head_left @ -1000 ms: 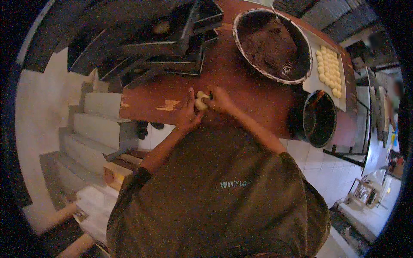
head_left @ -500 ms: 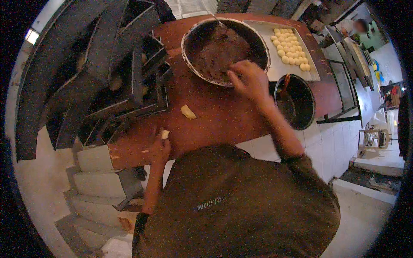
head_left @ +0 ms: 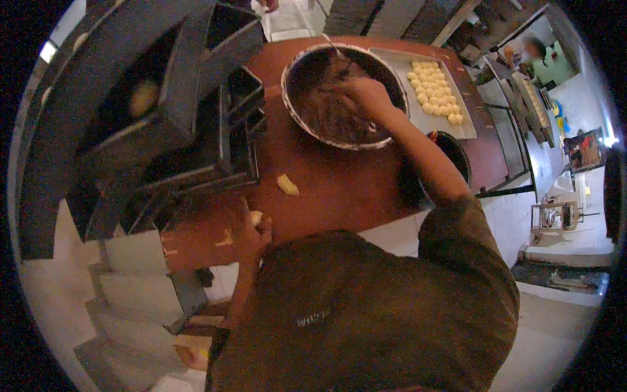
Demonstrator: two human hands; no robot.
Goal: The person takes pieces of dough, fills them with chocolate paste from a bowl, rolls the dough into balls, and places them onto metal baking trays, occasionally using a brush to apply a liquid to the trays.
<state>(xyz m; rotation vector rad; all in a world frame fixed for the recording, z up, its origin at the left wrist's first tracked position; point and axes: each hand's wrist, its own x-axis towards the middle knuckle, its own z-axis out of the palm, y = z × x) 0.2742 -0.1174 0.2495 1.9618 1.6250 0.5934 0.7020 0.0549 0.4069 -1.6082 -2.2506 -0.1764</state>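
A small pale piece of dough rests in my left hand, its fingers curled round it above the near left part of the red-brown table. My right hand reaches inside a large round basin with a pale, smeared rim. Dark brown filling covers the basin's inside, and my fingertips, blurred and partly hidden, are at it. A metal utensil leans on the basin's far rim. Between my left hand and the basin, a flattish yellow dough piece lies on the table.
Right of the basin, a metal tray carries rows of pale dough balls. My right forearm partly covers a dark pot. Stacked dark metal pans crowd the left side. Another person is at the far right.
My right hand has moved farther into the basin, over the filling. The left hand's fingers have closed more around the dough. The whole view has shifted slightly.
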